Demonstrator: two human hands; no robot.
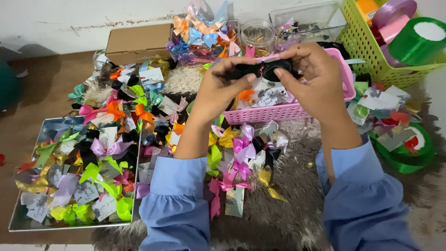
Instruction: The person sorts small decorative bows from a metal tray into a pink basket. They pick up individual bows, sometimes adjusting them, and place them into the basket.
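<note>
Two blue sleeves (174,204) nearest the camera, forearms raised over grey shaggy rug (288,209). Scattered on rug between the arms: ribbon bows (241,148) in pink, yellow, green, some with small card tags. At left, shallow metal tray (18,225) packed with more tagged bows, green, purple, black, gold.

Further up, both hands meeting just above pink plastic basket (278,113). Left hand (218,88) closed on left end of black ribbon piece (265,69), thumb and fingers pinching. Right hand (316,79) closed on right end, thumb pressed at front near the middle. Ribbon held in the air, not touching basket, centre of view.

Long axis roughly horizontal, left to right across the view, right end slightly higher; broad face toward the camera. Exact form, looped or folded, hard to tell, mostly hidden by fingers.

Handling, as judged: very light, soft, floppy, probably slick satin; not fragile but creases easily and loops slip loose. Best held by pinching at both ends or at the centre fold.

Beyond: bag of mixed bows (200,32), clear jar (259,35), brown cardboard box (137,42), green basket (371,51) with green ribbon roll (420,39) at far right.
</note>
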